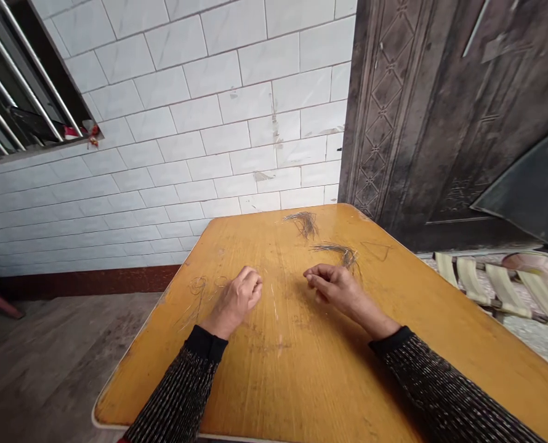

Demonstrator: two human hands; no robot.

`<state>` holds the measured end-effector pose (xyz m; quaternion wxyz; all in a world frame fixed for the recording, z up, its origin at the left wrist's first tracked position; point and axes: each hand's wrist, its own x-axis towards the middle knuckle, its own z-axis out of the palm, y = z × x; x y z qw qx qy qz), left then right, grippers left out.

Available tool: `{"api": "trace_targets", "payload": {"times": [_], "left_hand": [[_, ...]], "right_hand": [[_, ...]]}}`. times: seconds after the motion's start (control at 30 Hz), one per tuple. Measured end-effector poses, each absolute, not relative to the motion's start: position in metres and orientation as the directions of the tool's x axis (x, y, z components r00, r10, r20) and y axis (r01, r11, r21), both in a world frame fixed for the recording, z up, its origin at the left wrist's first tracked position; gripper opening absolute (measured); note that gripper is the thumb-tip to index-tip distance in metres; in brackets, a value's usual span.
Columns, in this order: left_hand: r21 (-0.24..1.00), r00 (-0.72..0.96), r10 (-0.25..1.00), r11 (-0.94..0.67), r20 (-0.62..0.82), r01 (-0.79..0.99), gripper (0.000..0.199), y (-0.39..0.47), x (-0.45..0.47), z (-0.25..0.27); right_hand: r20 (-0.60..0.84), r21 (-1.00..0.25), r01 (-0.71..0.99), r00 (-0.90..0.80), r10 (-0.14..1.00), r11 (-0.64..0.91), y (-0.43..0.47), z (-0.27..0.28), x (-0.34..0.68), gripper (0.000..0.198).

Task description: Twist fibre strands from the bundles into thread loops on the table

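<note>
My left hand (239,298) is over the left-middle of the wooden table (265,394), its fingers curled closed. My right hand (336,287) is to the right, thumb and forefinger pinched together. Anything held in either hand is too fine to make out. Just beyond my right hand lies a bundle of thin, dark, wire-like strands (345,253). A second bundle of such strands (307,225) rests nearer the far edge. Beside my left hand are loose, curled thin strands (198,285). A pale thread-like line (274,303) shows on the tabletop between the hands.
Behind the table rises a white tiled wall (237,135). A dark carved door (422,123) stands at the right, with a strapped seat frame (495,286) and a pinkish basin (535,266) near it. A barred window (20,80) is at upper left.
</note>
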<state>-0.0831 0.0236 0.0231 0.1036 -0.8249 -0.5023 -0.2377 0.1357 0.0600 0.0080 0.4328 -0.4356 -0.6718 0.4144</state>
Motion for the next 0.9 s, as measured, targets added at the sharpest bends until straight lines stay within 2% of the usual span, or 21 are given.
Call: {"api": "trace_targets", "payload": {"times": [0.07,0.17,0.23,0.3,0.37,0.4,0.47,0.53,0.6,0.67,0.9], "left_hand": [[0.067,0.521,0.687,-0.634,0.507,0.770,0.014,0.017,-0.070,0.022],[0.073,0.645,0.606,-0.752,0.465,0.655,0.015,0.007,-0.054,0.019],[0.122,0.666,0.583,-0.788,0.465,0.604,0.016,0.005,-0.048,0.017],[0.247,0.602,0.605,-0.782,0.522,0.572,0.015,0.004,-0.044,0.015],[0.460,0.415,0.702,-0.701,0.579,0.545,0.010,0.006,-0.043,0.014],[0.585,0.303,0.771,-0.627,0.560,0.514,0.008,0.007,-0.042,0.014],[0.807,0.147,0.900,-0.432,0.409,0.402,0.010,0.008,-0.042,0.013],[0.941,0.157,0.969,-0.227,0.192,0.252,0.016,0.009,-0.041,0.012],[0.991,0.253,0.967,-0.067,0.036,0.117,0.020,0.009,-0.039,0.009],[1.000,0.326,0.945,0.028,-0.029,0.008,0.021,0.008,-0.036,0.006],[0.953,0.336,0.941,0.138,-0.042,-0.268,0.019,0.008,-0.034,0.005]], "right_hand": [[0.194,-0.955,0.150,-0.333,0.923,0.255,0.055,0.010,0.131,0.025],[0.193,-0.959,0.109,-0.433,0.880,0.263,0.047,0.013,0.126,0.028],[0.190,-0.966,0.066,-0.471,0.862,0.249,0.044,0.013,0.122,0.027],[0.174,-0.976,0.038,-0.457,0.872,0.215,0.043,0.012,0.119,0.025],[0.154,-0.984,0.023,-0.403,0.902,0.178,0.045,0.009,0.116,0.025],[0.145,-0.987,0.016,-0.372,0.917,0.163,0.046,0.008,0.115,0.024],[0.138,-0.989,0.011,-0.324,0.936,0.150,0.048,0.005,0.114,0.024],[0.161,-0.984,0.025,-0.291,0.943,0.176,0.049,0.003,0.114,0.024],[0.203,-0.973,0.057,-0.265,0.943,0.226,0.049,0.001,0.114,0.024],[0.237,-0.960,0.087,-0.254,0.938,0.266,0.048,0.000,0.114,0.023],[0.229,-0.969,0.023,-0.291,0.929,0.246,0.046,0.003,0.112,0.023]]}}
